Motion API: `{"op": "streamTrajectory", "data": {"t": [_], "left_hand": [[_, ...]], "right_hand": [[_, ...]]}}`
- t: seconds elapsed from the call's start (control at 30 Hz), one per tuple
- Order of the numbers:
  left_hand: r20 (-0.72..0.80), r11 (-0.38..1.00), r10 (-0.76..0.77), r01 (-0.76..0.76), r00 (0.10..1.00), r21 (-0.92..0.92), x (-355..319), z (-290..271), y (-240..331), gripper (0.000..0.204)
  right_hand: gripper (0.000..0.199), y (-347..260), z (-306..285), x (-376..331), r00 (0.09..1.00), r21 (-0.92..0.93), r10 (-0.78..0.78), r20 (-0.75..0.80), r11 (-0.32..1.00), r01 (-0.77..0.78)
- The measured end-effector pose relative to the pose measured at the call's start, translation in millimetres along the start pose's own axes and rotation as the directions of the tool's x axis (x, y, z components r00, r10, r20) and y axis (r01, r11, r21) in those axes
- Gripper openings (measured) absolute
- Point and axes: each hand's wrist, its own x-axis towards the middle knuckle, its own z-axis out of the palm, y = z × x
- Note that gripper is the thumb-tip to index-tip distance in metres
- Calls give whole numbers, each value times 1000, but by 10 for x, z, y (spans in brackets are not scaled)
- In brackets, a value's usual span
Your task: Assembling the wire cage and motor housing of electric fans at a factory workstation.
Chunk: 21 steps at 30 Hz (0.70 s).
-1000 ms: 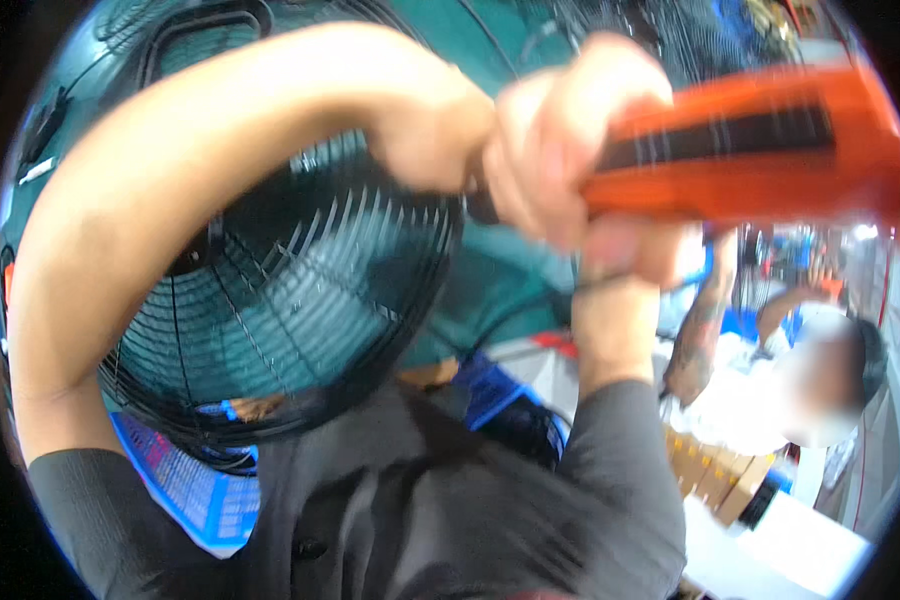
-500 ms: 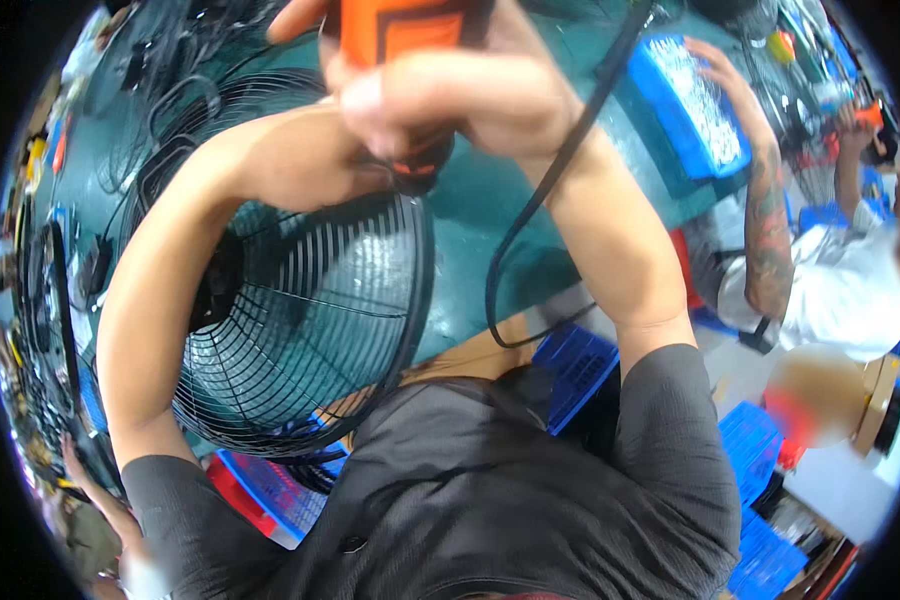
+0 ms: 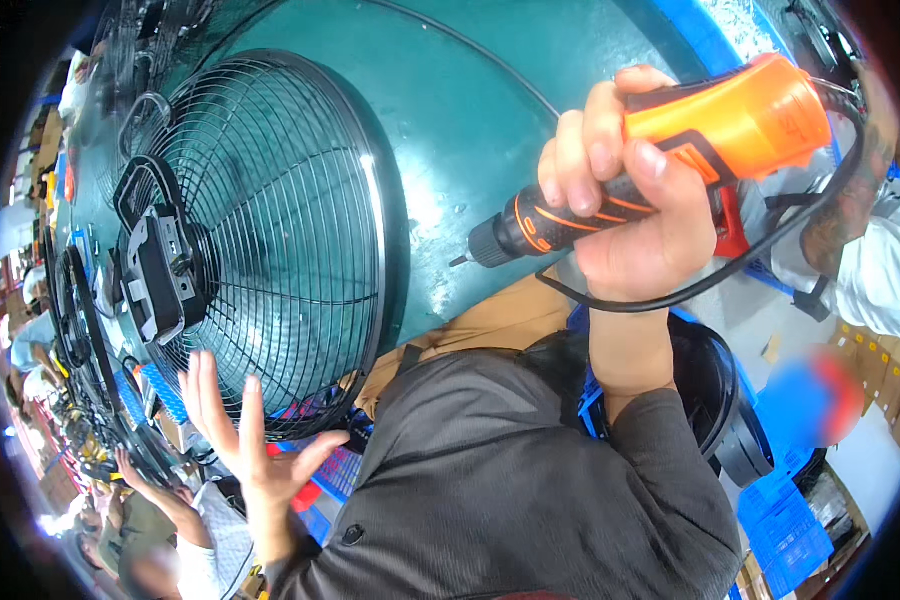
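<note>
Right hand (image 3: 635,215), upper right: fist wrapped round orange-and-black plastic power screwdriver (image 3: 660,165) | long axis slants, bit tip aimed lower left toward teal table (image 3: 470,110) | black cord (image 3: 730,270) loops beneath | left hand (image 3: 245,440), lower left: fingers splayed wide, empty, at rim of black wire fan guard (image 3: 270,240)

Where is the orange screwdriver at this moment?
In the head view the orange electric screwdriver is at the upper right, gripped in the right hand above the green table, its tip pointing left toward the black fan guard.
</note>
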Motion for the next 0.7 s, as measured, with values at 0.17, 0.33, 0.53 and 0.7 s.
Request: {"op": "streamTrajectory", "data": {"t": [0.17,0.33,0.53,0.7], "left_hand": [[-69,991,-132,134,989,15,-517,325,-13,92],[-119,994,-112,110,986,-24,-550,364,-161,88],[-138,994,-103,97,985,-48,-485,321,-264,87],[-161,977,-213,207,964,-53,-638,374,-115,83]], "right_hand": [[36,201,-232,-16,992,217,103,-80,973,-83],[33,261,-353,-17,987,326,160,-14,934,-146],[35,261,-293,-15,978,375,206,-15,908,-185],[34,272,-264,-34,972,375,232,-49,906,-197]]}}
